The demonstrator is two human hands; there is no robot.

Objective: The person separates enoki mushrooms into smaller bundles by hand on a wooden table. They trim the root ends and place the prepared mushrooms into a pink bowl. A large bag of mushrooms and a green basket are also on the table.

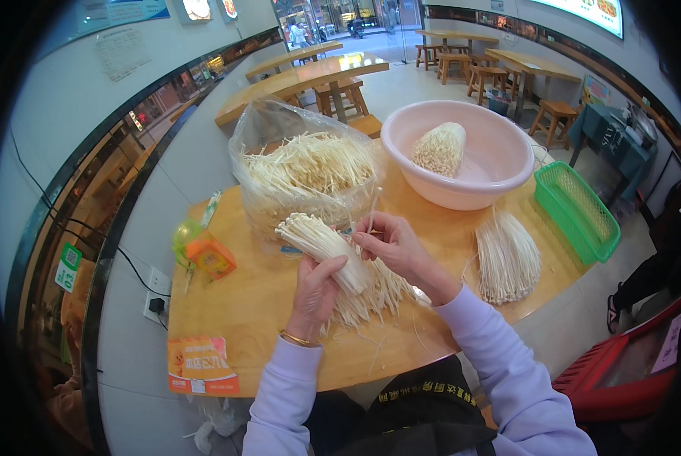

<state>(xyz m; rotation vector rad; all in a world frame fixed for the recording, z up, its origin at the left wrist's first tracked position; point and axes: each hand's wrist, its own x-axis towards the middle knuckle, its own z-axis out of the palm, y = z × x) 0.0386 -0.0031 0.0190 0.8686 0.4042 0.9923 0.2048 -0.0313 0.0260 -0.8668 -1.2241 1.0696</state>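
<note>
My left hand [319,285] grips a bundle of enoki mushrooms [332,251], its small caps tilted up and to the left. Beside the bundle, my right hand [394,242] pinches a thin enoki strand [375,205] between thumb and fingers. Loose enoki stems [369,305] lie in a heap on the wooden table [283,342] beneath both hands. Just beyond the bundle stands a clear plastic bag [260,128] filled with loose enoki strands [312,165]. To the right of my right hand, a fanned pile of enoki [508,259] rests with its caps towards me.
A pink basin [497,154] holding an enoki cluster [440,149] stands at the back right. Beside it sits a green plastic basket [577,211]. An orange box [210,255] and a printed orange card [203,366] lie at left. A person's foot [612,310] shows at right.
</note>
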